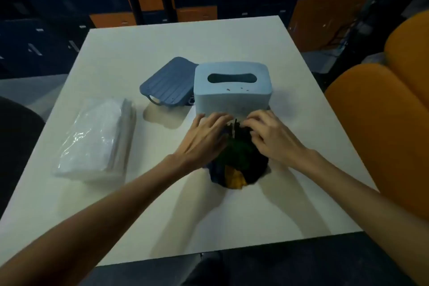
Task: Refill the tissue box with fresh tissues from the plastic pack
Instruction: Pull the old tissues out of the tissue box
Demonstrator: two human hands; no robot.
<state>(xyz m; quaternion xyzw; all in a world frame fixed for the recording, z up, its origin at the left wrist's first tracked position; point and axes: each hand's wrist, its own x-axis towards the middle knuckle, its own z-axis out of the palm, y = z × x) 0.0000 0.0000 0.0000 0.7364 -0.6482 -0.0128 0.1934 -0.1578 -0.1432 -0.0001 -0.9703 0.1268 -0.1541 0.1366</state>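
Note:
A light blue tissue box (232, 87) with an oval slot on top stands at the middle of the white table (162, 216). Its darker blue ribbed base plate (167, 82) leans against the box's left side. A clear plastic pack of white tissues (97, 138) lies at the table's left. In front of the box sits a dark bundle with green and yellow patches (236, 160). My left hand (204, 137) and my right hand (269, 133) both rest on top of this bundle, fingers curled into its upper end, close to the box's front wall.
An orange chair (383, 123) stands to the right of the table. Dark blue lockers (58, 7) and orange panels line the back. A dark chair edge (14, 137) shows at the left.

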